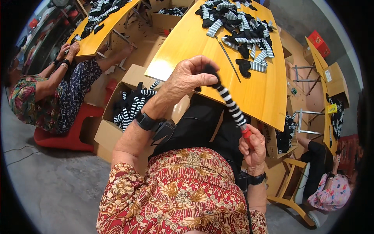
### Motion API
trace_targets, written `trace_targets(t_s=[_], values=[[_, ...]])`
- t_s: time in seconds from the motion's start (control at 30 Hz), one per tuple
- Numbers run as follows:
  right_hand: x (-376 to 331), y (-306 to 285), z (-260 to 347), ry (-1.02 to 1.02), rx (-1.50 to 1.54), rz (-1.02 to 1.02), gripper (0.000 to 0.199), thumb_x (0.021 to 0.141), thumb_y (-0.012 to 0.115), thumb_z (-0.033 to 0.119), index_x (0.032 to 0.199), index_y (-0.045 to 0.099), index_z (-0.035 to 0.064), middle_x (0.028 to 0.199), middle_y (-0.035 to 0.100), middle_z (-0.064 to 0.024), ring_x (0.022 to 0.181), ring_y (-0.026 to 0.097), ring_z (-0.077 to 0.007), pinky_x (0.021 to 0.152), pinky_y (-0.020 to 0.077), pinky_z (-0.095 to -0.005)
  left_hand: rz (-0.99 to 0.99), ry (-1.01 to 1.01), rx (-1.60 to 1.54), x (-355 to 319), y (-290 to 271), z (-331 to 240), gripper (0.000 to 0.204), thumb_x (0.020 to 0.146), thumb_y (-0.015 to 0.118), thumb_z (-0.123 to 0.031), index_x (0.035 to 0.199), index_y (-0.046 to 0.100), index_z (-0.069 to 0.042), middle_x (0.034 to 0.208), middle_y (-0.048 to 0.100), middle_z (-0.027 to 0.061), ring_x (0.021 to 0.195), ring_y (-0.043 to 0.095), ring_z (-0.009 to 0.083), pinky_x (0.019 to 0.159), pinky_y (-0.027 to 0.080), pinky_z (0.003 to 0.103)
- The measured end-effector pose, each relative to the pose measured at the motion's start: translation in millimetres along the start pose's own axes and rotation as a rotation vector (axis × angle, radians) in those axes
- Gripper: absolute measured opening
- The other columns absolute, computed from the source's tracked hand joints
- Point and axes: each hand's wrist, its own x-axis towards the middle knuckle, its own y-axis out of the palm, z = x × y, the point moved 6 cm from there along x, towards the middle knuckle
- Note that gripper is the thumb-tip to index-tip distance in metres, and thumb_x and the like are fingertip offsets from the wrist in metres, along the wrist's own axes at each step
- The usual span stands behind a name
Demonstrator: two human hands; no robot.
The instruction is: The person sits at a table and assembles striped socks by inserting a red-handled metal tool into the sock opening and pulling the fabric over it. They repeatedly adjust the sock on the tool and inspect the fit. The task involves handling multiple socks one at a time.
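Observation:
A narrow black-and-white striped knit tube (232,106) with a plain black end stretches slantwise between my hands, over my lap by the table edge. My left hand (193,76) is closed on the black end, thumb and fingers pinching it. Lower and to the right, my right hand (254,149) grips a red handle (246,133), whose pale metal part runs into the tube's lower end. How far it reaches inside is hidden. On the table ahead lies a heap of similar striped and black knit pieces (249,37), with a thin dark rod (229,58) beside it.
Left of my legs stands a cardboard box (104,134) full of striped pieces; another box (272,146) is under the table's right side. The yellow table (183,46) edges my knees. Co-workers sit at left (46,97) and right (329,191), by other tables.

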Motion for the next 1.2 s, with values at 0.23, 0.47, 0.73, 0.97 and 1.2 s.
trace_targets(t_s=[0.23, 0.47, 0.73, 0.97, 1.2], values=[[-3.9, 1.5, -8.3, 0.013, 0.121, -0.016, 0.041, 0.092, 0.06, 0.017, 0.127, 0.054, -0.002, 0.106, 0.062, -0.0113, 0.058, 0.044, -0.0085, 0.044, 0.0363, -0.0193, -0.071, -0.161, -0.591, -4.7, 19.8, 35.2, 0.026, 0.083, 0.072, -0.009, 0.107, 0.063, -0.006, 0.094, 0.066, 0.0007, 0.081, 0.061, 0.0077, 0.072, 0.05, 0.022], [-14.1, -4.7, -0.1, -0.107, -0.202, -0.062, 0.037, 0.09, 0.061, 0.013, 0.124, 0.057, -0.0027, 0.094, 0.062, -0.0098, 0.057, 0.047, -0.0077, 0.045, 0.0374, -0.0195, -0.015, -0.169, -0.243, -0.5, 25.3, 25.6, 0.02, 0.079, 0.077, -0.018, 0.09, 0.067, -0.006, 0.075, 0.063, -0.0022, 0.065, 0.052, 0.0049, 0.063, 0.041, 0.02], [-13.9, 11.5, 7.0, -0.193, -0.352, -0.109, 0.036, 0.09, 0.063, 0.012, 0.123, 0.059, -0.0008, 0.076, 0.059, -0.0053, 0.053, 0.046, -0.0071, 0.044, 0.0365, -0.0196, 0.018, -0.233, -0.15, -2.8, 31.1, 29.5, 0.02, 0.078, 0.078, -0.019, 0.089, 0.066, -0.007, 0.075, 0.062, -0.0025, 0.065, 0.053, 0.0063, 0.063, 0.041, 0.02], [-7.7, 2.5, 7.5, -0.082, -0.015, -0.111, 0.036, 0.092, 0.059, 0.013, 0.125, 0.056, -0.001, 0.091, 0.061, -0.0087, 0.056, 0.046, -0.0081, 0.044, 0.0355, -0.0194, -0.093, -0.226, -0.391, -1.0, 17.3, 39.8, 0.023, 0.084, 0.072, -0.012, 0.103, 0.062, -0.005, 0.086, 0.065, 0.0013, 0.072, 0.06, 0.0087, 0.071, 0.052, 0.023], [-11.1, -9.6, -8.0, 0.013, 0.239, -0.077, 0.037, 0.092, 0.058, 0.014, 0.125, 0.055, -0.0021, 0.095, 0.061, -0.0096, 0.058, 0.046, -0.009, 0.043, 0.0352, -0.0194, -0.195, -0.032, -0.268, -5.0, 2.6, 47.3, 0.035, 0.09, 0.067, -0.022, 0.117, 0.058, -0.003, 0.098, 0.066, 0.0065, 0.082, 0.063, 0.0129, 0.077, 0.052, 0.026]])
